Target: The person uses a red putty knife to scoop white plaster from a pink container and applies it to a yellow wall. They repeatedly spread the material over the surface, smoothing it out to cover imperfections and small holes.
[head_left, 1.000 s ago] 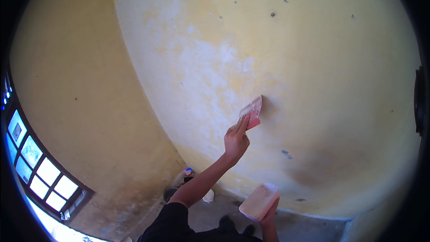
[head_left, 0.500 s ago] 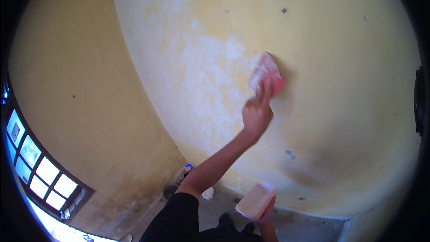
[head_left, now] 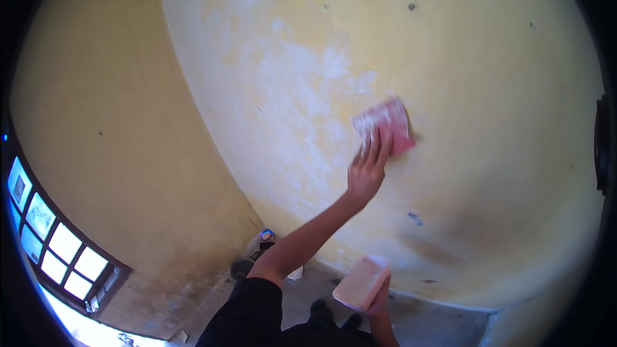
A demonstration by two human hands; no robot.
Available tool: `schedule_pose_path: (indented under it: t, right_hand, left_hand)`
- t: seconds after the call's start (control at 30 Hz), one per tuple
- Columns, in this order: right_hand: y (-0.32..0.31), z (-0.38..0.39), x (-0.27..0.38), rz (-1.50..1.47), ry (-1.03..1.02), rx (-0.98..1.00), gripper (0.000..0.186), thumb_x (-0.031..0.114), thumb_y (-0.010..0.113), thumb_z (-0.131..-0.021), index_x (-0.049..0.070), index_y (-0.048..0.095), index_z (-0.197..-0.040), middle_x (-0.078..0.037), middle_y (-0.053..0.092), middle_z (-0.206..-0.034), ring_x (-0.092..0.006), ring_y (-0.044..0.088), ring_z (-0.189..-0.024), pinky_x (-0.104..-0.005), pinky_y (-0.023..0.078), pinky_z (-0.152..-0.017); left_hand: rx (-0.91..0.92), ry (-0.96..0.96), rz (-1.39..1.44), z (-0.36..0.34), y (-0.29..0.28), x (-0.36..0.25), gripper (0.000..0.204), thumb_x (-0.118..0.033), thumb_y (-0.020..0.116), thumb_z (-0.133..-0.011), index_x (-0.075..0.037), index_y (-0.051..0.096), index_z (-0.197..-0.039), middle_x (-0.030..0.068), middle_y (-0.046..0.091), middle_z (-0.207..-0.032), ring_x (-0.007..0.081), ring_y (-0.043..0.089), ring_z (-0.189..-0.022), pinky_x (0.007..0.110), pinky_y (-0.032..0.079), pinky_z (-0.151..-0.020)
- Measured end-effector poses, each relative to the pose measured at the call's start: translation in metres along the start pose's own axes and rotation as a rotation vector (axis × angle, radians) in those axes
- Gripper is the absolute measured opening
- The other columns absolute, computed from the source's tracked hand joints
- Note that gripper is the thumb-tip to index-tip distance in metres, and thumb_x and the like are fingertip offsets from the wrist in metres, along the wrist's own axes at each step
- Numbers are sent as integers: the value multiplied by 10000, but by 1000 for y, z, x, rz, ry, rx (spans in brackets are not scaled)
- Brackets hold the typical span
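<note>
My left hand (head_left: 367, 170) reaches up to the yellow wall, fingers pressed on a flat pink plastic putty spreader (head_left: 402, 132). White paste smears the spreader's left and upper part, and it lies against or very close to the wall. Lower down, my right hand (head_left: 379, 299) grips a pale pink rectangular tub (head_left: 361, 283) by its right side. The tub's open top faces up, with a pale layer visible inside. Left of the spreader, uneven white patches (head_left: 289, 83) cover the wall (head_left: 488, 103).
Several small holes (head_left: 412, 7) mark the wall above, and a grey chipped spot (head_left: 416, 218) lies lower. A side wall (head_left: 116, 90) with a paned window (head_left: 64, 247) meets it at the left corner. Dark objects (head_left: 241, 268) stand on the floor (head_left: 443, 324) in that corner.
My left hand and the spreader have moved slightly down the wall, and the spreader has turned so its smeared edge runs more level. The tub stays in my right hand, almost unmoved.
</note>
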State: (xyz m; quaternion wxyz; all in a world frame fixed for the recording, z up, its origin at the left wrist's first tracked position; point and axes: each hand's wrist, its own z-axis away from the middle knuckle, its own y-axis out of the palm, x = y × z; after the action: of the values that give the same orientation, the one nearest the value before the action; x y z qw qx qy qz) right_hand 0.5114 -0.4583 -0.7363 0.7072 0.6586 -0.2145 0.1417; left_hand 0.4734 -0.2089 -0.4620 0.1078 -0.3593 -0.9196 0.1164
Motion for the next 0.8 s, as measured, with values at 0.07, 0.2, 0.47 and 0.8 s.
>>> schedule_pose_path:
  t: [0.07, 0.2, 0.47, 0.8]
  right_hand:
    - [4, 5, -2, -76, 3, -38, 621, 577, 271, -1041, 119, 396, -1441, -69, 541, -1356, -211, 514, -1285, -398, 424, -1078]
    - [-2, 5, 2, 22, -98, 3, 619, 582, 266, -1039, 132, 391, -1447, -61, 533, -1364, -218, 511, -1287, -409, 414, -1089]
    - [-30, 7, 4, -71, -40, -119, 665, 646, 303, -1004, 172, 415, -1457, -36, 535, -1387, -230, 516, -1289, -436, 413, -1094]
    - [1, 6, 33, -13, -137, -73, 666, 633, 284, -1016, 165, 390, -1477, -37, 514, -1422, -227, 502, -1308, -431, 404, -1102]
  left_hand:
    - [88, -10, 82, 39, -15, -14, 637, 105, 576, -736, -42, 583, -1355, 254, 605, -1304, 325, 668, -1113, 405, 559, -908]
    - [64, -340, 402, 50, -58, -7, 534, 143, 544, -783, -13, 624, -1288, 218, 668, -1207, 302, 697, -1041, 343, 561, -869]
    - [-365, -731, 256, -92, -79, 73, 373, 91, 478, -843, 30, 646, -1171, 243, 703, -1001, 339, 694, -891, 398, 518, -774]
    - [104, -181, 370, -4, -48, -42, 653, 121, 587, -732, 3, 522, -1372, 232, 599, -1318, 324, 719, -879, 345, 571, -684]
